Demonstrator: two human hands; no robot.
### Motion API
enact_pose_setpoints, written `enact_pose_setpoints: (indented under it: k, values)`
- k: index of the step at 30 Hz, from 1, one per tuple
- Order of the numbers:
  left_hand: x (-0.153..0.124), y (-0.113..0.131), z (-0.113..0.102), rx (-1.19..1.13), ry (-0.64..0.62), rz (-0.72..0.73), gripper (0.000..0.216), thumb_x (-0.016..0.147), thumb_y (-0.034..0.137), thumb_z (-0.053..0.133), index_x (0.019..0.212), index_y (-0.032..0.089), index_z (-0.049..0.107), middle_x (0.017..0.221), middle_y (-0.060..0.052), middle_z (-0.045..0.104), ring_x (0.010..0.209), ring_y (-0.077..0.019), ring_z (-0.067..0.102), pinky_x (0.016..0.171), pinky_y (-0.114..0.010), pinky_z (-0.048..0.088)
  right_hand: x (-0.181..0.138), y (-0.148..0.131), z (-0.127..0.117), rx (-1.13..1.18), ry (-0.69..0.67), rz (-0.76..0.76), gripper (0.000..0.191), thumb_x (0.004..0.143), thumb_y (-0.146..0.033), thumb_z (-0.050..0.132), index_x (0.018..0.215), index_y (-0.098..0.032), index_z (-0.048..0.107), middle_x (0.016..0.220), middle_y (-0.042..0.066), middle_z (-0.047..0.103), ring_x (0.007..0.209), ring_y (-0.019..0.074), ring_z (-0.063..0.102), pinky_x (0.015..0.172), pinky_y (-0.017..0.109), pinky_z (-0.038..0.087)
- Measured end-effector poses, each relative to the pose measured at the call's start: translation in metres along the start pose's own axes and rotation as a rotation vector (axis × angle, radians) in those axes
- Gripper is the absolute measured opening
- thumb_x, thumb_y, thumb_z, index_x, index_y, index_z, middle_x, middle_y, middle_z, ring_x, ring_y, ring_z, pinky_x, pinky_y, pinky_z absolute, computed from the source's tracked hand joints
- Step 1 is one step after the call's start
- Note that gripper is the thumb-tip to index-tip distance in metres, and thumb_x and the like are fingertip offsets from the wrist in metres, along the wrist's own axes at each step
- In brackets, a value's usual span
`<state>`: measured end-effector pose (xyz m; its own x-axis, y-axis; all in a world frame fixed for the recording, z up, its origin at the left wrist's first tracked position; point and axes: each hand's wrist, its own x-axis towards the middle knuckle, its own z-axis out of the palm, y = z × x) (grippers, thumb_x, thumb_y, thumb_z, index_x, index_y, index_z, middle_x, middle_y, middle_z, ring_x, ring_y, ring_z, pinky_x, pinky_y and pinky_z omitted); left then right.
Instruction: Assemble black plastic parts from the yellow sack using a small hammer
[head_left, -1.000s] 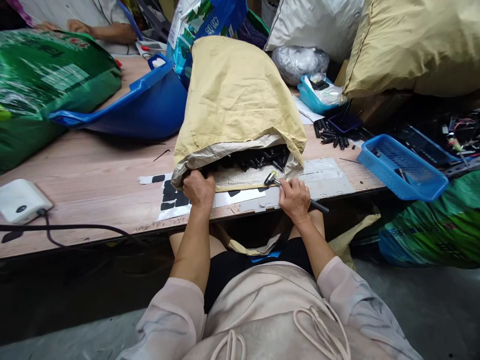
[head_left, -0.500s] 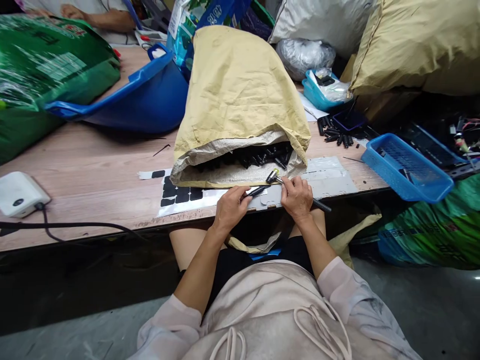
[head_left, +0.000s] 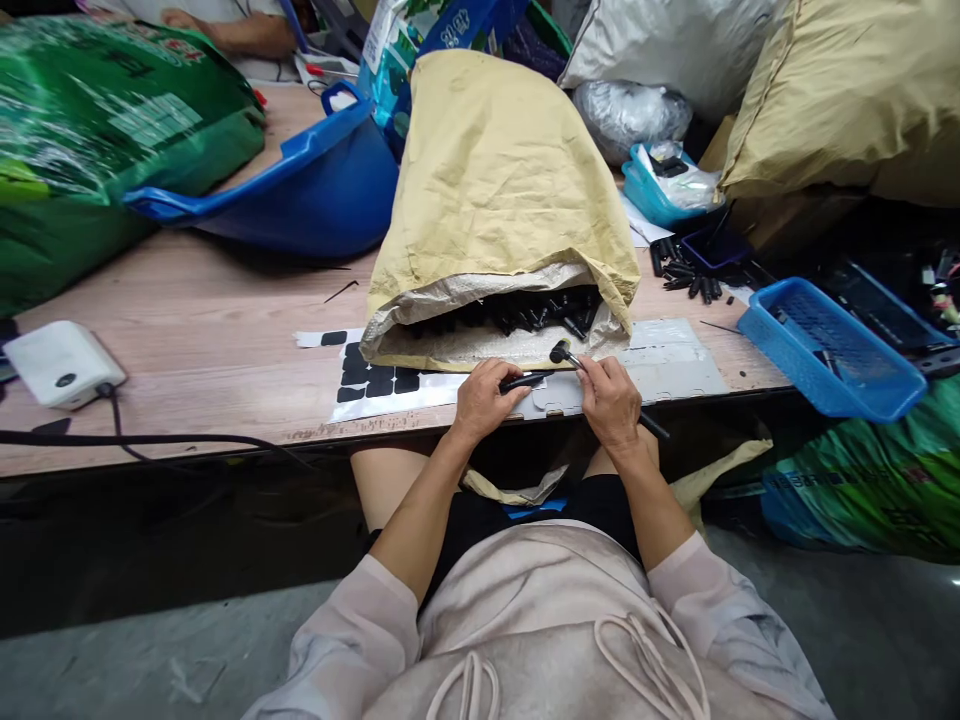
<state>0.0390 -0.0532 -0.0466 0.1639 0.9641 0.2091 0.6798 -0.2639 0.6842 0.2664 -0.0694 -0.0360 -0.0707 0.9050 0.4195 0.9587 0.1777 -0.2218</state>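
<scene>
My left hand (head_left: pixel 486 402) is closed on a slim black pen-like rod (head_left: pixel 523 381), whose tip points right over the grey board (head_left: pixel 675 372) at the table's front edge. Closed round a small hammer (head_left: pixel 560 351), my right hand (head_left: pixel 611 405) has the metal head standing out past the thumb. The hammer's black handle end shows below the wrist. Just behind both hands lies a yellow woven sack (head_left: pixel 510 170), its mouth facing me. Many small black parts (head_left: pixel 536 312) fill the opening. Left of my left hand is a white sheet with black rounded-square stickers (head_left: pixel 380 382).
A blue basin (head_left: pixel 300 200) and a green bag (head_left: pixel 120 130) stand at the left, near a white charger box (head_left: pixel 66 362) with a cable. On the right are a blue basket (head_left: pixel 832 345) and loose black parts (head_left: pixel 682 272). Another person's arm (head_left: pixel 247 38) shows at the far left.
The whole view has shifted, so things appear slightly further right. Both hands keep their holds; the hammer head has turned a little beside the black rod.
</scene>
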Motion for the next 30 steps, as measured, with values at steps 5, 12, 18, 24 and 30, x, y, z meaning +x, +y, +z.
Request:
enact_pose_setpoints:
  k: [5,12,18,24,30]
  values:
    - [-0.001,-0.001,-0.001,-0.04,-0.007,0.019,0.016,0.087,0.027,0.076,0.103,0.025,0.076,0.099,-0.003,0.069,0.098,-0.0218,0.065,0.087,-0.032,0.052,-0.011,-0.017,-0.014,0.237,-0.026,-0.039,0.039,0.111,-0.036,0.042,0.138,-0.024,0.068,0.109,0.007,0.07,0.099,0.0178,0.067,0.082,0.025,0.049]
    - [0.0,-0.001,0.0,-0.053,-0.004,0.036,0.019,0.088,0.025,0.076,0.106,0.024,0.072,0.102,-0.003,0.07,0.101,-0.0225,0.064,0.092,-0.034,0.051,-0.016,-0.025,-0.013,0.274,-0.118,-0.066,0.039,0.11,-0.031,0.043,0.14,-0.027,0.067,0.104,0.005,0.072,0.095,0.0167,0.068,0.079,0.024,0.051]
    - [0.0,-0.002,0.0,-0.101,0.002,0.015,0.017,0.09,0.024,0.074,0.106,0.024,0.075,0.098,-0.003,0.067,0.096,-0.0207,0.064,0.087,-0.031,0.051,-0.014,-0.028,-0.017,0.268,-0.119,-0.085,0.04,0.111,-0.032,0.042,0.139,-0.026,0.069,0.103,0.005,0.071,0.093,0.0157,0.068,0.079,0.022,0.05]
    - [0.001,-0.003,0.001,-0.121,0.009,0.003,0.014,0.089,0.023,0.076,0.103,0.023,0.076,0.095,-0.002,0.065,0.091,-0.0197,0.063,0.083,-0.031,0.05,-0.017,-0.035,-0.016,0.229,-0.063,-0.159,0.04,0.11,-0.028,0.044,0.142,-0.03,0.068,0.097,0.004,0.069,0.085,0.0137,0.065,0.072,0.021,0.047]
    - [0.001,-0.002,0.002,-0.106,0.023,-0.013,0.012,0.088,0.02,0.076,0.098,0.024,0.076,0.089,-0.001,0.063,0.088,-0.0195,0.061,0.079,-0.031,0.049,-0.017,-0.033,-0.011,0.134,-0.061,-0.239,0.04,0.107,-0.02,0.049,0.139,-0.032,0.07,0.091,0.002,0.066,0.076,0.0126,0.06,0.063,0.022,0.041]
